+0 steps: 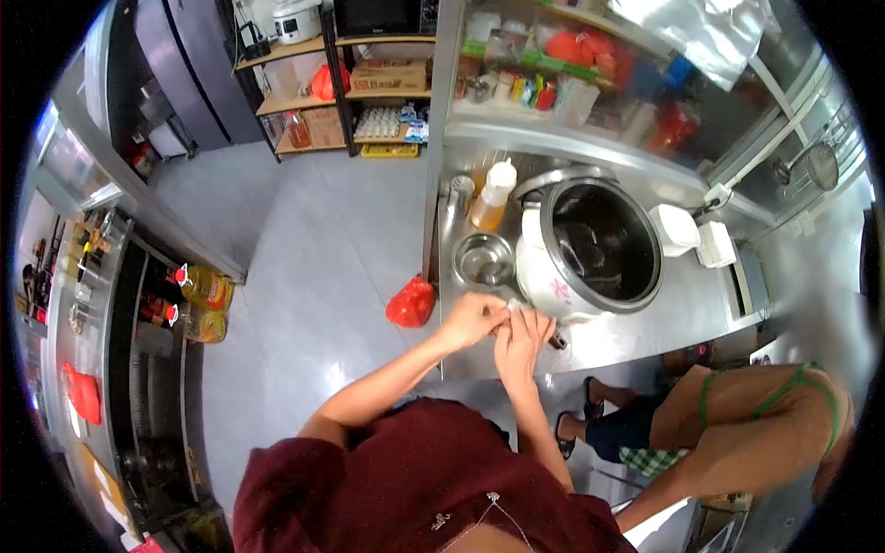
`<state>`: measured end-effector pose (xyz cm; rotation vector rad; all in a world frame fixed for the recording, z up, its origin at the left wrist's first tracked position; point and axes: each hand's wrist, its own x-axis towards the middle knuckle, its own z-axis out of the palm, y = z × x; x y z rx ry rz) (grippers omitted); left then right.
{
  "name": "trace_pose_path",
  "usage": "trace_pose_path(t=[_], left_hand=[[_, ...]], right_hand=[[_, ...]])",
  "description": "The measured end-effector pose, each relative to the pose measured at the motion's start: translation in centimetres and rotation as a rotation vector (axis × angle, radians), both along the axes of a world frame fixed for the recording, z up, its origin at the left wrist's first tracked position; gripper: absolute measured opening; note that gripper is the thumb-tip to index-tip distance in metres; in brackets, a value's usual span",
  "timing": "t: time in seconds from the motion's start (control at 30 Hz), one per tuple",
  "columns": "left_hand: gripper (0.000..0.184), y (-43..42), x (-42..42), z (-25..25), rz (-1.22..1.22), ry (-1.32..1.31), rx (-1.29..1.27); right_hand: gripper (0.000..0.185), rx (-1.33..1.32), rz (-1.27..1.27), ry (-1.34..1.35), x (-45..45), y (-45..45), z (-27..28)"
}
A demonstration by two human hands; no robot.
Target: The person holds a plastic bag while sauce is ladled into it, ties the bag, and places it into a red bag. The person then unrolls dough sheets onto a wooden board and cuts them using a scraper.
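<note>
My left hand point(473, 319) and my right hand point(522, 339) meet over the front edge of a steel counter. Their fingers are pinched together around a small whitish thing point(514, 305), too little of which shows to name. A dark handle end point(558, 340) with holes sticks out beside my right fingers; whether I hold it or it lies on the counter is unclear. Just beyond my hands stand a steel bowl point(483, 260) with a spoon-like utensil inside and a large white cooker point(546, 276), its dark pot uncovered.
Behind the bowl stand a squeeze bottle point(495, 195) of amber liquid and a metal shaker point(460, 192). White containers point(675, 229) sit right of the cooker. A red bag point(411, 302) lies on the floor at left. Another person point(737, 429) in a green-strapped apron is close at right.
</note>
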<state>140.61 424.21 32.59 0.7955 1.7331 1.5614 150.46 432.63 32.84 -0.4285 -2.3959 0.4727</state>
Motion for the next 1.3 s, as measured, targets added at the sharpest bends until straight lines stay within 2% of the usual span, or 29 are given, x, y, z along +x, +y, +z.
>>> trace_pose_path(t=[0.13, 0.27, 0.43, 0.5, 0.57, 0.67, 0.77, 0.87, 0.9, 0.97, 1.1, 1.17, 1.23, 1.3], left_hand=[[0.016, 0.2, 0.0, 0.5, 0.017, -0.058, -0.014], [0.016, 0.7, -0.5, -0.5, 0.066, 0.291, -0.071], [0.015, 1.3, -1.1, -2.4, 0.000, 0.049, 0.043], [0.014, 1.4, -1.3, -3.0, 0.005, 0.132, 0.056], [0.013, 1.5, -1.4, -3.7, -0.016, 0.091, 0.092], [0.013, 1.3, -2.0, -3.4, -0.058, 0.083, 0.150], [0.011, 0.4, -2.7, -1.5, -0.113, 0.034, 0.155], [0.013, 0.5, -3.1, -1.7, -0.167, 0.060, 0.101], [0.013, 0.7, -3.1, -1.9, -0.184, 0.056, 0.086], [0.014, 0.8, -2.8, -2.0, -0.194, 0.099, 0.083], [0.011, 1.1, -2.0, -3.4, -0.162, -0.032, -0.013], [0.011, 1.4, -2.0, -5.0, -0.131, -0.005, -0.022], [0.013, 1.9, -2.2, -6.2, -0.077, 0.077, -0.174], [0.015, 2.1, -2.0, -6.5, -0.016, 0.140, -0.237]], right_hand=[[0.027, -0.035, 0.039, -0.073, 0.1, 0.5, -0.3], [0.036, -0.006, 0.027, -0.142, 0.1, 0.9, -1.0], [0.033, 0.115, 0.056, -0.284, 0.0, 1.1, 0.5], [0.030, 0.143, 0.095, -0.295, -0.1, 1.3, 0.8], [0.026, 0.122, 0.176, -0.246, -0.3, 1.8, 1.1], [0.021, -0.061, 0.240, -0.151, -0.2, 2.0, 2.1], [0.023, -0.264, 0.121, 0.009, 0.2, 2.4, 2.4], [0.059, -0.801, 0.250, -0.078, 0.1, 4.6, 0.6], [0.061, -0.908, 0.296, -0.057, 0.0, 5.0, -0.4], [0.058, -0.897, 0.306, -0.014, -0.1, 4.9, -1.4], [0.055, -0.838, 0.231, 0.023, -1.3, 4.6, -2.3], [0.054, -0.869, 0.251, 0.113, -1.8, 4.4, -3.9], [0.055, -0.896, 0.221, 0.160, -2.2, 3.9, -6.2], [0.056, -0.952, 0.160, 0.107, -2.4, 4.1, -9.1]])
